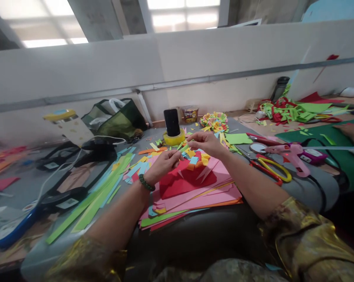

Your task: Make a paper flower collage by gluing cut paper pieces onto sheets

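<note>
A small green paper strip (183, 148) spans the gap between my two hands, above the pile of cut paper. My left hand (166, 163), with a dark green bead bracelet (146, 183) at the wrist, is closed in a pinch at the strip's near end. Fingers bent, my right hand (207, 143) pinches around its far end; the fingertips are small in view. Below them, blue and yellow paper pieces (193, 160) lie on a red sheet (188, 183), which rests on a stack of pink sheets (224, 190).
Left lie long green strips (88, 207). A phone (171, 122) stands behind on a yellow tape roll (173, 138), near a paper-strip bundle (215, 122). Right are yellow-handled scissors (275, 169), a pink glue gun (296, 156) and another person's hand (351, 132).
</note>
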`<action>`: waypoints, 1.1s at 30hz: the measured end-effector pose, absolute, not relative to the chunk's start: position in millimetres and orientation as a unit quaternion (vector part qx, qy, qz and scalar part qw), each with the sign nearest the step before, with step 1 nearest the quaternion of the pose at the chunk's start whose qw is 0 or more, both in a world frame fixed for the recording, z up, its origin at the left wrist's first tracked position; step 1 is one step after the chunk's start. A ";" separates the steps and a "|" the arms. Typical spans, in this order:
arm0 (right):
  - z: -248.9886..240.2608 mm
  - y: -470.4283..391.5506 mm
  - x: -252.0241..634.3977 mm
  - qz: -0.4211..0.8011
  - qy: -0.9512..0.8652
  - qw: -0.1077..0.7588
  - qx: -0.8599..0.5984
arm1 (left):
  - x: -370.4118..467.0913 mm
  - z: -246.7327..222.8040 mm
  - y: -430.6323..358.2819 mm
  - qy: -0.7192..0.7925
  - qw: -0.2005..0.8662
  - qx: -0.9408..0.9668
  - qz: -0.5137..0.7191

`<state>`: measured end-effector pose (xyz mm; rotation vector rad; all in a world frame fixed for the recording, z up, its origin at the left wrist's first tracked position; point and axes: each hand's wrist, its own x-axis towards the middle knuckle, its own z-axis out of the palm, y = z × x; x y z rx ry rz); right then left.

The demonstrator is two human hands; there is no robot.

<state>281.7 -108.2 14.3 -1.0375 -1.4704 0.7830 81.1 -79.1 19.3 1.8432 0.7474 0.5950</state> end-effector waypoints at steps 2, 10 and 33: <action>15.0 -107.5 283.0 0.335 -0.617 0.564 -0.435 | 81.3 18.9 -80.1 0.304 0.511 0.768 0.240; 14.2 -112.9 271.2 0.334 -0.650 0.528 -0.433 | 87.1 13.0 -81.1 0.267 0.545 0.747 0.272; 12.8 -113.1 271.4 0.310 -0.624 0.546 -0.466 | 88.0 11.3 -81.9 0.283 0.582 0.720 0.251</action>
